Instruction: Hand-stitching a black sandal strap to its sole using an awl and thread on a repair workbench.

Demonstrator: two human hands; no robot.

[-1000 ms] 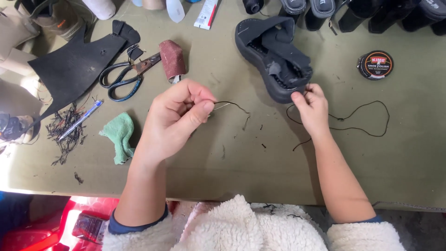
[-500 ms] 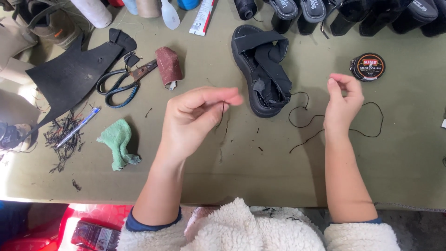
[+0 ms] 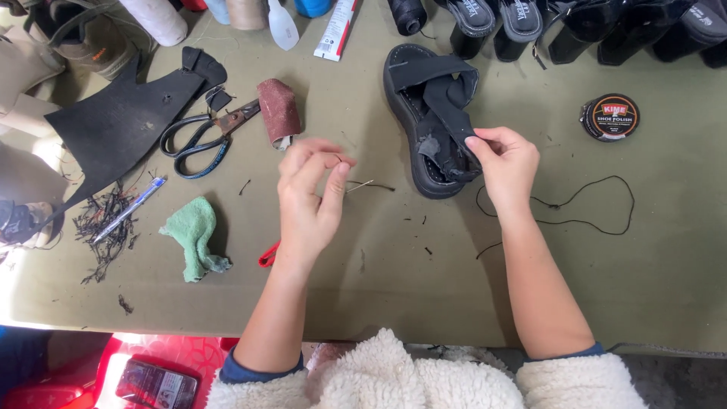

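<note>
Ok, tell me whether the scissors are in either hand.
No, the scissors lie on the table, left of the left hand; neither hand touches them.

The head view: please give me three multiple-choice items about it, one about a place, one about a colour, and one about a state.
1. Where do the scissors lie?
A. left of the black sandal
B. right of the round tin
C. on the green cloth

2. What colour is the crumpled cloth?
A. red
B. green
C. white

3. How does the right hand stand?
A. flat on the table
B. fingers pinched at the sandal's strap
C. holding the pen

Answers: 1 A, the scissors sit by the black sheet, left of the sandal. 2 B, the cloth near the left hand is pale green. 3 B, its fingertips close at the strap, away from the blue pen.
</note>
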